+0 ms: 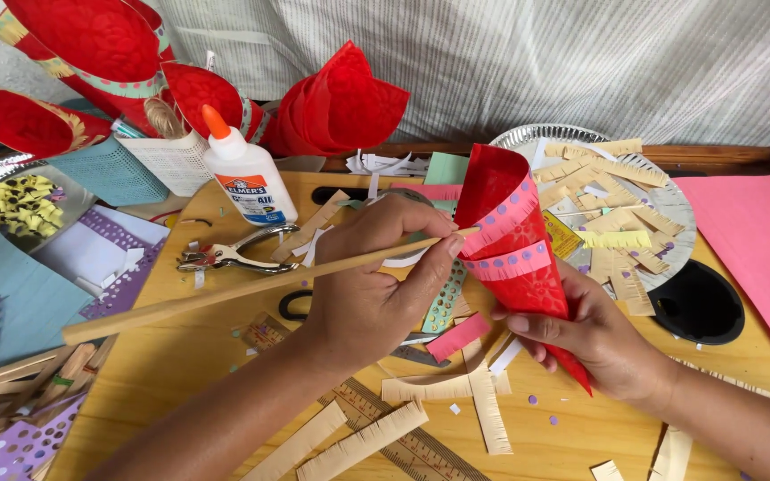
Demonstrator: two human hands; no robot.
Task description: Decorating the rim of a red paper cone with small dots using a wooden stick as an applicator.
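Pale striped cloth hangs behind a yellow wooden table [180, 356] crowded with craft scraps. On the right lies a large pink paper sheet [755, 240], and beside it a silver foil plate [679, 214] heaped with fringed tan paper strips. Finished red paper cones [340, 102] stand along the back at the left, near a white glue bottle [247, 178] with an orange tip. A red paper cone [514, 258], banded with two pink fringed strips dotted purple, is held over the middle of the table, mouth up and tip slanting down to the right. The right hand [603, 343] is wrapped closed around the cone's lower half. The left hand [376, 285] is closed in a pinch on a long wooden stick [225, 294], whose far end touches the upper pink band. A metal hole punch [229, 256] lies just behind the stick, and a ruler [403, 441] lies among loose fringed strips at the near edge.
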